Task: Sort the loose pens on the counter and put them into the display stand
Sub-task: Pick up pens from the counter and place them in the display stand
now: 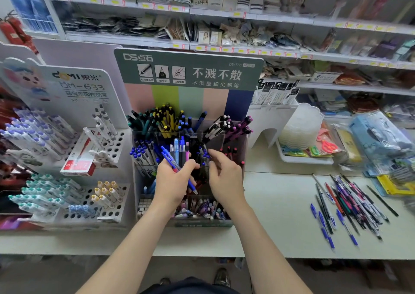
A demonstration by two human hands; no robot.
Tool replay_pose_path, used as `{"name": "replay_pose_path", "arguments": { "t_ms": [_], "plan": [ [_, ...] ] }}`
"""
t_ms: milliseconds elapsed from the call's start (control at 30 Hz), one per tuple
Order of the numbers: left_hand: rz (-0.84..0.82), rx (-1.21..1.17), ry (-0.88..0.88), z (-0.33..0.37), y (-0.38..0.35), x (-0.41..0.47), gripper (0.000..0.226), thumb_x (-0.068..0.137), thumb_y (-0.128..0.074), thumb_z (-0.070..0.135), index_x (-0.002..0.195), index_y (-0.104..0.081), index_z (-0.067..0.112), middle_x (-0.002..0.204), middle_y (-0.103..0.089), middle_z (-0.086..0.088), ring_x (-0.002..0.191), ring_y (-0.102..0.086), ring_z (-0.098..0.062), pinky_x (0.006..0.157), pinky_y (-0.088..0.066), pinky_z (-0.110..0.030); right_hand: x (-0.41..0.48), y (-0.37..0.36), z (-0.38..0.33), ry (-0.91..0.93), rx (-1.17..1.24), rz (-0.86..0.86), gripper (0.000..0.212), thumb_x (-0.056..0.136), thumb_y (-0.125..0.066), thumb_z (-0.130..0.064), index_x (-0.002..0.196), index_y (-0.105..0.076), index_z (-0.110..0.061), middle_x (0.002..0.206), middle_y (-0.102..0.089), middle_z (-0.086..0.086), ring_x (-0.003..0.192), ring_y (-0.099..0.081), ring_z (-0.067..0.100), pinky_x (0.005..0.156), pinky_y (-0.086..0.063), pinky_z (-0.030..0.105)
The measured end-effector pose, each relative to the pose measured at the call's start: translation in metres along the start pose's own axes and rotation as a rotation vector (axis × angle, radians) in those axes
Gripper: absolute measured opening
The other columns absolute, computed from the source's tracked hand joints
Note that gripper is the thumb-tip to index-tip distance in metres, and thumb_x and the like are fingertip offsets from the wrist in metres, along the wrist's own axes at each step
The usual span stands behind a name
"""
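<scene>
Shop shelves [224, 46] of packaged goods run behind the desk [269, 215]; the green-headed display stand [188, 69] sits on it, compartments crowded with upright pens. Left hand [173, 178] is over the stand's middle tier, fingers curled round several blue pens [168, 156]; right hand [224, 176] is just beside it, fingers bent, hold not discernible. Loose pens [350, 201] lie heaped well right of the stand; a white pen rack [107, 149] stands to its left; a white tray [303, 160] right of it.

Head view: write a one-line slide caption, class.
Left hand grips blue plastic pens over the green-headed display stand, right hand alongside; mixed loose pens lie on the pale counter.
</scene>
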State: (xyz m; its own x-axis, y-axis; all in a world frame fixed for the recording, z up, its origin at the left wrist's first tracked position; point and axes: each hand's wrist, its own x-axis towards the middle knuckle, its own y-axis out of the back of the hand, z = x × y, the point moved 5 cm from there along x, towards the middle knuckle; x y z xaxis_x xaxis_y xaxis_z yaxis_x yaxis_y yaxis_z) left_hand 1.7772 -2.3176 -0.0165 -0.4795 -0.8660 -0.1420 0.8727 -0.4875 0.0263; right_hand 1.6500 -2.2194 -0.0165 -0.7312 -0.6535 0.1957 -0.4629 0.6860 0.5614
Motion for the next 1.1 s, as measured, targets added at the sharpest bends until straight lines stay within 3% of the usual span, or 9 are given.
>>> {"name": "replay_pose_path", "arguments": {
  "t_ms": [100,267,367,533,700,800,900,1000,1100],
  "plan": [
    [-0.051,-0.063,0.022,-0.003,0.0,0.0,0.004,0.097,-0.07,0.013,0.096,-0.075,0.012,0.097,-0.076,-0.021,0.052,-0.056,-0.028,0.059,-0.051,-0.041,0.002,0.002,0.0,0.006,-0.049,-0.03,0.041,0.106,-0.055,-0.007,0.145,-0.063,-0.013,0.132,-0.072,-0.002,0.113,-0.062,0.0,0.093,-0.036,-0.005],
    [-0.201,-0.087,0.055,-0.005,-0.002,-0.002,0.025,0.101,-0.07,0.018,0.089,-0.065,-0.004,0.079,-0.065,-0.019,0.055,-0.052,-0.027,0.058,-0.045,-0.038,-0.009,0.004,-0.011,0.072,0.036,-0.042,0.039,0.108,-0.05,-0.008,0.144,-0.064,-0.015,0.136,-0.067,-0.01,0.123,-0.058,-0.004,0.107,-0.042,0.009],
    [-0.288,-0.074,0.064,-0.007,-0.004,-0.004,0.023,0.099,-0.073,0.017,0.103,-0.065,-0.005,0.074,-0.061,-0.013,0.06,-0.053,-0.027,0.053,-0.048,-0.036,-0.013,0.013,-0.013,-0.025,0.153,0.108,0.029,0.107,-0.056,-0.021,0.13,-0.074,-0.019,0.123,-0.075,-0.011,0.114,-0.067,-0.001,0.098,-0.054,0.021],
    [-0.469,0.002,0.057,-0.002,-0.012,-0.012,0.015,0.102,-0.069,0.013,0.101,-0.066,-0.001,0.074,-0.066,-0.012,0.06,-0.058,-0.029,0.052,-0.05,-0.034,-0.017,0.014,-0.023,-0.232,0.511,-0.07,0.014,0.101,-0.072,-0.028,0.095,-0.083,-0.021,0.08,-0.077,0.0,0.071,-0.07,0.013,0.07,-0.062,0.039],
    [-0.541,0.03,0.074,0.006,-0.015,-0.02,0.017,0.104,-0.067,0.015,0.115,-0.066,0.003,0.095,-0.078,-0.015,0.063,-0.069,-0.03,0.049,-0.055,-0.032,-0.018,0.038,-0.019,-0.274,0.594,0.273,0.019,0.11,-0.057,-0.029,0.104,-0.07,-0.017,0.079,-0.076,0.002,0.068,-0.067,0.014,0.068,-0.054,0.028],
    [-0.504,0.127,0.054,0.005,-0.013,-0.022,0.018,0.103,-0.069,0.017,0.101,-0.061,0.001,0.076,-0.073,-0.007,0.054,-0.064,-0.026,0.051,-0.054,-0.032,-0.015,0.056,-0.023,-0.136,0.607,0.414,0.021,0.113,-0.047,-0.031,0.113,-0.063,-0.017,0.068,-0.067,0.004,0.064,-0.066,0.022,0.063,-0.054,0.03],
    [-0.511,0.177,0.042,0.007,-0.012,-0.024,0.022,0.102,-0.071,0.021,0.098,-0.055,0.008,0.061,-0.059,-0.007,0.048,-0.056,-0.024,0.053,-0.051,-0.031,-0.007,0.059,-0.027,-0.032,0.507,0.286,0.02,0.113,-0.048,-0.029,0.115,-0.068,-0.026,0.072,-0.063,-0.008,0.066,-0.063,0.019,0.06,-0.054,0.037],
    [-0.58,0.149,0.068,0.012,-0.014,-0.026,0.019,0.101,-0.073,0.021,0.109,-0.057,0.014,0.067,-0.058,-0.008,0.052,-0.051,-0.027,0.052,-0.048,-0.031,-0.002,0.046,-0.023,-0.088,0.459,0.071,0.019,0.106,-0.055,-0.031,0.111,-0.074,-0.03,0.09,-0.071,-0.012,0.082,-0.064,0.01,0.077,-0.055,0.035],
    [-0.67,0.074,0.116,0.018,-0.02,-0.031,0.028,0.103,-0.069,0.018,0.117,-0.054,0.0,0.072,-0.055,-0.01,0.051,-0.047,-0.026,0.049,-0.047,-0.028,-0.006,0.034,-0.023,-0.205,0.552,-0.033,0.02,0.107,-0.054,-0.024,0.113,-0.073,-0.026,0.093,-0.069,-0.01,0.08,-0.06,0.004,0.075,-0.051,0.027]
  ]
}}
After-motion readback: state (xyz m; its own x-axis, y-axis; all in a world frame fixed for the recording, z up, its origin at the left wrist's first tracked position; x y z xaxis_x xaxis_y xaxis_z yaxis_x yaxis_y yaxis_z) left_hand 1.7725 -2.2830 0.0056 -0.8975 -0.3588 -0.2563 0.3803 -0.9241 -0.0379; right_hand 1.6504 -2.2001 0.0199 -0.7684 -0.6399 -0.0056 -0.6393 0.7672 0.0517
